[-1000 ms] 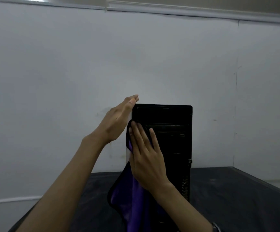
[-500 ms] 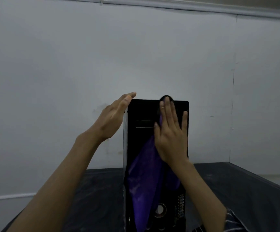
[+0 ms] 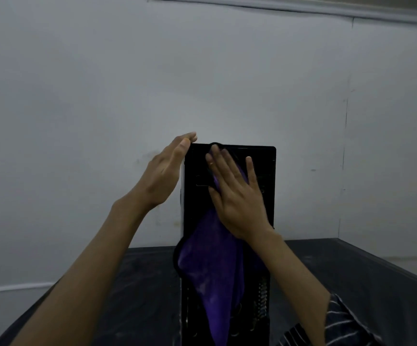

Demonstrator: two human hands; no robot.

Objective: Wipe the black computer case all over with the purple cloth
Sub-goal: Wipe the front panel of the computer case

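Flat hands: right point(image 3: 237, 196) presses cloth point(image 3: 212, 265), left point(image 3: 163, 174) braces case point(image 3: 268, 171).

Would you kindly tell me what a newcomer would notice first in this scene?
The black computer case stands upright at centre on a dark table, against a pale wall. The right hand presses the purple cloth flat on its upper front, the rest of the cloth hanging down. The left hand lies flat against the case's upper left side.
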